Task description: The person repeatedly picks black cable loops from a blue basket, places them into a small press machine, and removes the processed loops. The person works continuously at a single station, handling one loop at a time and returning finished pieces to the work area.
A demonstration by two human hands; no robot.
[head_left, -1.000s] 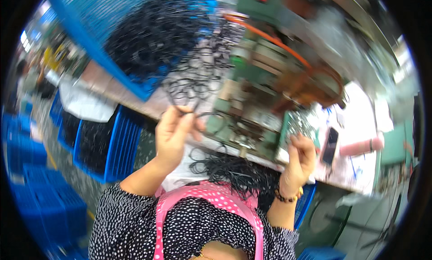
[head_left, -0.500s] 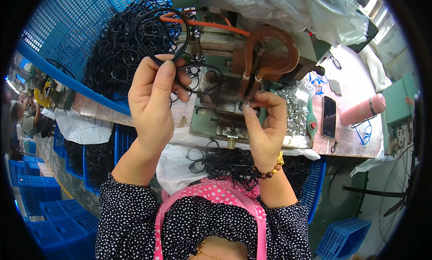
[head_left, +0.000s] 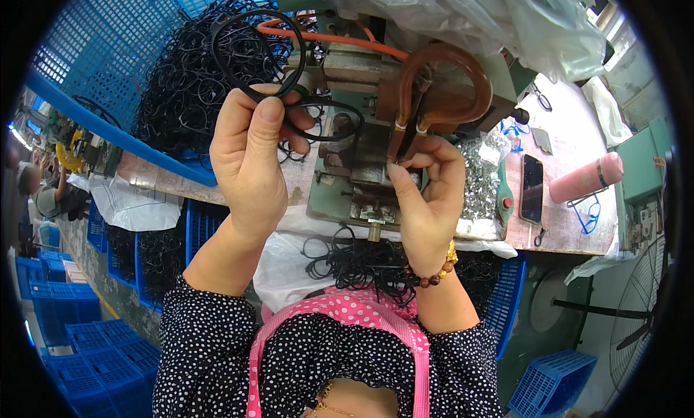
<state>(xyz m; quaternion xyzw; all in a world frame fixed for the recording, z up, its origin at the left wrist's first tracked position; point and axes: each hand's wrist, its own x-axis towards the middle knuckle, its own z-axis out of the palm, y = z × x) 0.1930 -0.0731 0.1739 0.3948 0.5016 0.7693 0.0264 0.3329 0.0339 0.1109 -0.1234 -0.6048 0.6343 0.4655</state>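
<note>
My left hand (head_left: 253, 154) is closed, thumb against forefinger, on a black looped band (head_left: 298, 55). One large loop stands above the fingers and a smaller one reaches right, over the bench machine (head_left: 343, 168). My right hand (head_left: 432, 201) is pinched at the machine's metal block, just below the tips of a brown, horseshoe-shaped coil (head_left: 483, 92). Whatever lies between those fingertips is too small and hidden to make out. A heap of similar black bands (head_left: 184, 92) fills a blue basket (head_left: 101, 118) at the far left.
Small shiny metal parts (head_left: 481, 179) lie right of the machine. Beyond them are a phone (head_left: 531, 190), a pink bottle (head_left: 585, 178) and blue-framed glasses (head_left: 589, 214). An orange hose (head_left: 329, 37) crosses behind. More black bands (head_left: 354, 262) hang over my lap.
My right fingertips have shifted slightly up, closer to the coil's tips. The left hand still holds the band, with its loops tilted a little differently. The whole view has shifted slightly.
</note>
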